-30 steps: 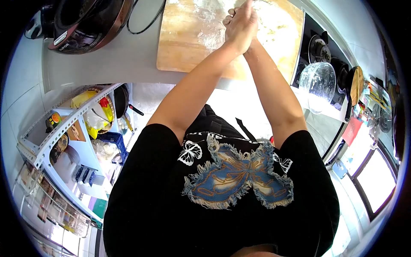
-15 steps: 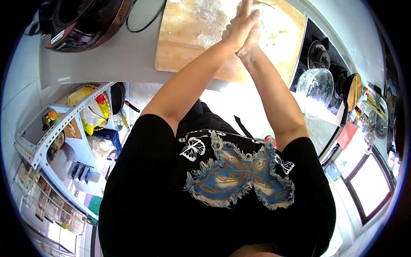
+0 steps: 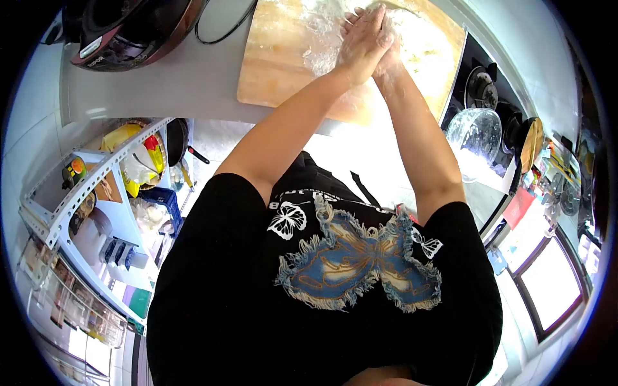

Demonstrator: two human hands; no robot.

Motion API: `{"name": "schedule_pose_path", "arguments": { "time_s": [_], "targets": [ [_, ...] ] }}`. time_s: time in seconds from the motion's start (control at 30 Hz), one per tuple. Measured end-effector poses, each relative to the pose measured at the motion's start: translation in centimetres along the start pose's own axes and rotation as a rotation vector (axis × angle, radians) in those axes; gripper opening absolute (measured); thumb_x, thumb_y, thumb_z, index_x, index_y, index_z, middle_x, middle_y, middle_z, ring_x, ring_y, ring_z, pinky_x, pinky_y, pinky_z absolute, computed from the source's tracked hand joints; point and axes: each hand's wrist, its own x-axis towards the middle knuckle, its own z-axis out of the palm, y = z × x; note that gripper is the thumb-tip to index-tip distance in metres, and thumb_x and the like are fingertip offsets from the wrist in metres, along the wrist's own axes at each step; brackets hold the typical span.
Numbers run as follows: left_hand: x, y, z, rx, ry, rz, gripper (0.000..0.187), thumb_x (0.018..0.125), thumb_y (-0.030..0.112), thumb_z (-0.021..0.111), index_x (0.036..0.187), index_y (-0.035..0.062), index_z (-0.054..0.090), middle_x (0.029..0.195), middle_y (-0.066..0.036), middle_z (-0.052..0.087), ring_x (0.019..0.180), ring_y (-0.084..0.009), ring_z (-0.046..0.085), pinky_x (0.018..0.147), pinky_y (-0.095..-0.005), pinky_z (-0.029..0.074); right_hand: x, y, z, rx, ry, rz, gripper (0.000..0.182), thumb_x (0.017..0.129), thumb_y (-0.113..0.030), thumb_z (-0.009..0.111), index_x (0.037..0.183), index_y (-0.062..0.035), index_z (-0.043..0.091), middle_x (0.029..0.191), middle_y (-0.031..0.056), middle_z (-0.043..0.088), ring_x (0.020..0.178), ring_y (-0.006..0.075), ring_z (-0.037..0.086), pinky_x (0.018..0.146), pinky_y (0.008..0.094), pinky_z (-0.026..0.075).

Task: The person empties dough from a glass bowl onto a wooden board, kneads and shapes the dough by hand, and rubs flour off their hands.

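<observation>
My left hand (image 3: 364, 50) and my right hand (image 3: 390, 59) are together over the upper part of a wooden board (image 3: 273, 67). The left hand lies against the right one and partly covers it, its fingers stretched out. Fingertips of the right hand show beyond it, spread toward the left. Pale flour (image 3: 320, 59) dusts the board beside the hands, and some clings to the skin. A pale, glaring patch, flour or dough, lies right of the hands. The gap between the palms is hidden.
A dark kitchen appliance (image 3: 138, 38) and its black cord (image 3: 226, 33) are on the counter (image 3: 151, 96) at left. To the right stand a transparent bowl (image 3: 474, 136) and a dark pan (image 3: 481, 89). A white perforated-frame shelf (image 3: 96, 180) is below left.
My hands have slid against each other, and several fingers now spread toward the left. In view, the hands sit slightly lower and the board has shifted slightly right.
</observation>
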Motion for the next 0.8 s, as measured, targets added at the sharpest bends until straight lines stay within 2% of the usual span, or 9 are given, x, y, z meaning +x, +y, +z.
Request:
{"name": "schedule_pose_path", "arguments": {
  "time_s": [0.07, 0.13, 0.17, 0.3, 0.37, 0.53, 0.63, 0.67, 0.8],
  "targets": [
    [0.4, 0.9, -1.5, 0.025, 0.004, 0.033, 0.075, 0.104, 0.06, 0.018, 0.159, 0.0087, 0.02, 0.162, -0.014, 0.027, 0.152, -0.0286, 0.019, 0.125, -0.0431, 0.011, -1.7, -0.3, 2.9, -0.168, 0.294, -0.206, 0.068, 0.096, -0.065, 0.043, 0.131, -0.0082, 0.059, 0.105, 0.013, 0.07, 0.102, 0.0317, 0.063, 0.096, 0.0414, 0.047],
    [1.5, 0.6, -2.5, 0.197, -0.186, -0.108, 0.083, 0.101, 0.066, 0.008, 0.16, 0.0082, 0.011, 0.165, -0.017, 0.016, 0.154, -0.032, 0.01, 0.126, -0.0428, 0.004, -3.5, -2.0, 6.8, -0.677, 0.329, 0.141, 0.061, 0.103, -0.049, 0.043, 0.138, 0.0007, 0.044, 0.143, 0.0132, 0.048, 0.133, 0.0247, 0.044, 0.112, 0.0379, 0.038],
    [0.8, -9.2, 1.9, 0.547, 0.154, 0.137, 0.062, 0.104, 0.034, 0.038, 0.159, 0.0115, 0.022, 0.164, -0.013, 0.022, 0.151, -0.0312, 0.018, 0.124, -0.0449, 0.014, -3.8, -1.4, 7.8, -0.15, 0.35, 0.114, 0.067, 0.104, -0.052, 0.038, 0.146, -0.0003, 0.038, 0.149, 0.0145, 0.043, 0.138, 0.027, 0.041, 0.116, 0.0403, 0.033],
    [1.4, -5.5, -1.0, 0.497, 0.007, 0.036, 0.06, 0.106, 0.04, 0.035, 0.157, 0.009, 0.026, 0.159, -0.016, 0.033, 0.148, -0.0316, 0.029, 0.123, -0.0451, 0.017, -5.4, -2.0, 10.7, -0.108, 0.228, 0.16, 0.077, 0.103, -0.062, 0.029, 0.159, -0.01, 0.021, 0.163, 0.014, 0.025, 0.149, 0.0302, 0.024, 0.122, 0.0427, 0.021],
    [0.6, -2.9, -1.0, 0.214, -0.202, -0.159, 0.086, 0.098, 0.067, 0.002, 0.159, 0.0066, 0.002, 0.166, -0.017, 0.004, 0.154, -0.0317, 0.002, 0.126, -0.0414, -0.002, -4.6, -2.6, 9.7, -0.144, 0.299, 0.155, 0.078, 0.102, -0.063, 0.029, 0.159, -0.0103, 0.021, 0.163, 0.0141, 0.023, 0.149, 0.0312, 0.023, 0.122, 0.0436, 0.02],
    [0.0, -0.1, 1.5, 0.284, -0.261, -0.176, 0.08, 0.101, 0.063, 0.001, 0.159, 0.0084, -0.004, 0.167, -0.014, 0.005, 0.154, -0.0302, -0.002, 0.126, -0.0438, -0.001, -3.7, -2.7, 8.0, -0.286, 0.413, 0.02, 0.082, 0.101, -0.067, 0.025, 0.16, -0.0118, 0.014, 0.166, 0.0121, 0.014, 0.152, 0.0312, 0.014, 0.124, 0.046, 0.015],
    [1.6, 0.2, -1.2, 0.557, -0.348, -0.176, 0.071, 0.102, 0.061, 0.005, 0.161, 0.0214, 0.0, 0.168, -0.006, 0.006, 0.155, -0.024, 0.006, 0.126, -0.0465, -0.001, -5.2, -2.8, 9.1, -0.218, 0.323, 0.072, 0.085, 0.099, -0.07, 0.025, 0.16, -0.0108, 0.014, 0.165, 0.0108, 0.019, 0.151, 0.0306, 0.018, 0.124, 0.046, 0.015],
    [1.5, -4.4, 0.9, 0.712, -0.001, 0.091, 0.07, 0.104, 0.055, 0.03, 0.16, 0.0144, 0.016, 0.163, -0.013, 0.023, 0.15, -0.0296, 0.025, 0.124, -0.0476, 0.012, -5.9, -2.8, 9.4, -0.114, 0.279, 0.126, 0.084, 0.099, -0.07, 0.024, 0.16, -0.0112, 0.017, 0.164, 0.0102, 0.024, 0.149, 0.0309, 0.023, 0.124, 0.0456, 0.016],
    [1.1, -2.3, -2.5, 0.63, -0.013, 0.202, 0.057, 0.103, 0.041, 0.043, 0.146, 0.0042, 0.046, 0.15, -0.018, 0.047, 0.144, -0.0319, 0.037, 0.119, -0.0451, 0.024, -6.9, -4.3, 8.3, -0.401, 0.246, 0.016, 0.091, 0.097, -0.074, 0.021, 0.161, -0.0109, 0.007, 0.167, 0.0124, 0.008, 0.154, 0.0307, 0.003, 0.125, 0.0456, 0.002]
  ]
}}
